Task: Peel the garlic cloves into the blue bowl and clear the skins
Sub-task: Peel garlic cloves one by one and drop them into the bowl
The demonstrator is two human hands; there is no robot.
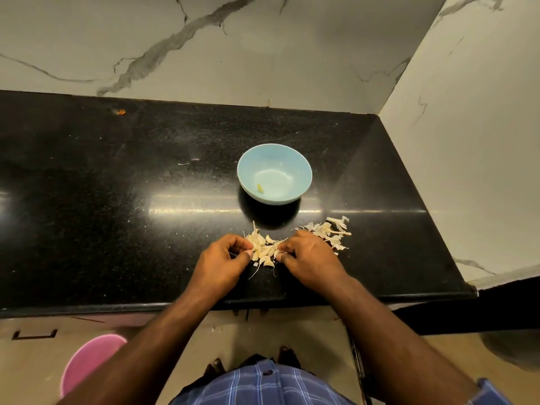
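Note:
A heap of unpeeled garlic cloves [264, 250] lies on the black counter [117, 200] near its front edge. My left hand [223, 260] and my right hand [308, 258] flank the heap, fingers curled, thumb and fingertips pinching cloves at its edges. The blue bowl [274, 173] stands just behind the heap, holding one small yellowish bit [260, 188]. A pile of dry garlic skins [330, 232] lies to the right, behind my right hand.
Marble walls close the counter at the back and right. A pink bucket [87, 363] stands on the floor at lower left. A small orange scrap [120, 111] lies at the counter's far left back.

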